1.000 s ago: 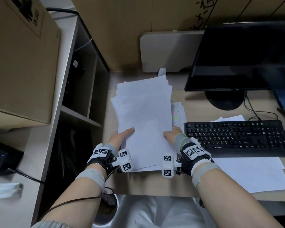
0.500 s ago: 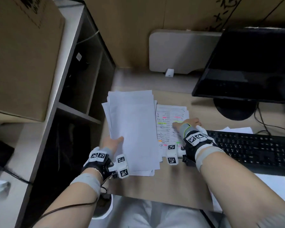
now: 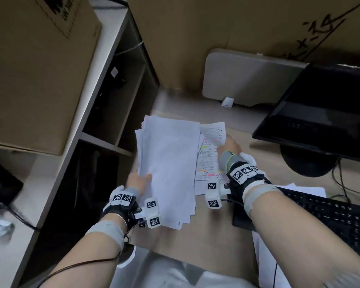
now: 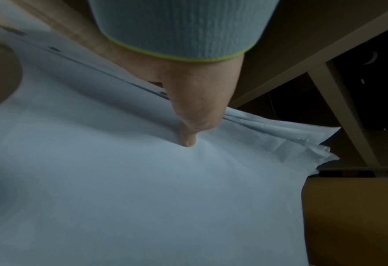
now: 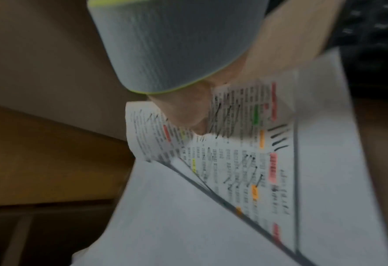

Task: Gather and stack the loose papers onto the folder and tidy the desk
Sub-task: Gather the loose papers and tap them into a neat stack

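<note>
A stack of blank white papers [image 3: 170,169] hangs above the desk's left part, held by my left hand [image 3: 139,181] at its near left edge, thumb [image 4: 188,136] pressed on top. To its right lies a printed sheet with coloured highlights [image 3: 209,159]. My right hand [image 3: 229,145] pinches that sheet near its far right corner, and the paper [image 5: 241,153] curls up around the thumb [image 5: 188,117]. No folder shows in any view.
A black keyboard [image 3: 330,215] sits at the right on more white sheets [image 3: 308,190]. A monitor [image 3: 324,113] stands behind it. An open shelf unit [image 3: 116,96] with a cardboard box [image 3: 35,69] borders the desk [image 3: 206,238] on the left.
My right hand let go of the blank stack and reached right and forward to the highlighted sheet, which it now pinches and lifts. My left hand keeps the stack, shifted left.
</note>
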Action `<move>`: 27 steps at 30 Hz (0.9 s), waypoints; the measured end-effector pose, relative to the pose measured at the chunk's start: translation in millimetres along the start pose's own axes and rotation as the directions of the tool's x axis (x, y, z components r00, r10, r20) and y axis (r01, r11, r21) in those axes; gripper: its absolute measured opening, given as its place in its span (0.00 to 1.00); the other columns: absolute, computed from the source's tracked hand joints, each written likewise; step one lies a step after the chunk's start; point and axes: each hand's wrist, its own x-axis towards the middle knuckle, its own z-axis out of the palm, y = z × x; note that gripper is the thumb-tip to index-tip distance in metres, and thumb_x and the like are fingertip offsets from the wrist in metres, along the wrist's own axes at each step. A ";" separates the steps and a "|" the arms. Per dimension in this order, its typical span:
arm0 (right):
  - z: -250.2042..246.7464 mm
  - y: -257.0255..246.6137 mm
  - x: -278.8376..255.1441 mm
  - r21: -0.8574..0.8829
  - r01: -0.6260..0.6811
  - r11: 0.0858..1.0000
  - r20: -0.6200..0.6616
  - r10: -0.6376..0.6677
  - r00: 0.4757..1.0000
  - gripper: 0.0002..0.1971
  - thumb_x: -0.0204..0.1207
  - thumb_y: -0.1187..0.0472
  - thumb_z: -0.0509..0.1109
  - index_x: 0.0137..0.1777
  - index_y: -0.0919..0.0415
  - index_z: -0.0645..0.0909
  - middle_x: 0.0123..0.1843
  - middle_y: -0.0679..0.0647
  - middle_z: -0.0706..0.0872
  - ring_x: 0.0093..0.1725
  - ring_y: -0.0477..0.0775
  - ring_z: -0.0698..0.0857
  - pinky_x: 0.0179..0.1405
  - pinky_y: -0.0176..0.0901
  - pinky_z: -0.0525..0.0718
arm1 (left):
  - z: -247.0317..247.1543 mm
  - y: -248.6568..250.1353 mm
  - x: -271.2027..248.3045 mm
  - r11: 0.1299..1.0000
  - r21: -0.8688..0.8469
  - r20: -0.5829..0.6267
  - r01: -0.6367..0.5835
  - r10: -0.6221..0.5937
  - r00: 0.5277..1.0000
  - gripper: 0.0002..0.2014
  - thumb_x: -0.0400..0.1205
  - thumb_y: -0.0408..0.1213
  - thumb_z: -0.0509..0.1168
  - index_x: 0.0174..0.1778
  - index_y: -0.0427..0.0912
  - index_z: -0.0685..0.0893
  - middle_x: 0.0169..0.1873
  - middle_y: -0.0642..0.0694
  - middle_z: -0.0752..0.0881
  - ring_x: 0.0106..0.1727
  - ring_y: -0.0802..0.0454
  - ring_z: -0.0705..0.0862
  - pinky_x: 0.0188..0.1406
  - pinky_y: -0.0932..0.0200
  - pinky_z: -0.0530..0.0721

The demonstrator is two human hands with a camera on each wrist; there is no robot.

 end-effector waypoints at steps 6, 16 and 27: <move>-12.6 -47.3 6.1 -0.185 0.248 0.951 0.247 -0.200 0.948 0.17 0.84 0.64 0.59 0.71 0.63 0.77 0.65 0.59 0.79 0.65 0.56 0.79 0.52 0.38 0.69 | -18.6 -5.5 0.2 1.000 0.015 0.008 0.020 -0.021 1.000 0.17 0.80 0.31 0.64 0.64 0.31 0.83 0.50 0.34 0.88 0.52 0.34 0.87 0.54 0.50 0.84; 13.9 -18.8 -17.7 -0.064 0.093 0.994 -0.118 -0.101 0.988 0.29 0.75 0.59 0.68 0.76 0.56 0.67 0.75 0.61 0.74 0.75 0.65 0.69 0.72 0.54 0.68 | -22.8 -0.6 -9.4 0.993 -0.117 0.080 0.003 0.006 0.997 0.18 0.80 0.30 0.65 0.67 0.34 0.81 0.51 0.38 0.87 0.49 0.40 0.86 0.51 0.51 0.82; 63.8 40.6 -88.8 0.049 -0.353 0.934 0.384 0.308 0.870 0.28 0.86 0.46 0.49 0.78 0.65 0.67 0.75 0.63 0.76 0.73 0.60 0.76 0.68 0.41 0.70 | -6.1 44.1 32.3 0.679 0.700 0.056 -0.222 0.257 0.965 0.33 0.69 0.40 0.67 0.73 0.51 0.71 0.66 0.36 0.77 0.65 0.35 0.79 0.63 0.46 0.81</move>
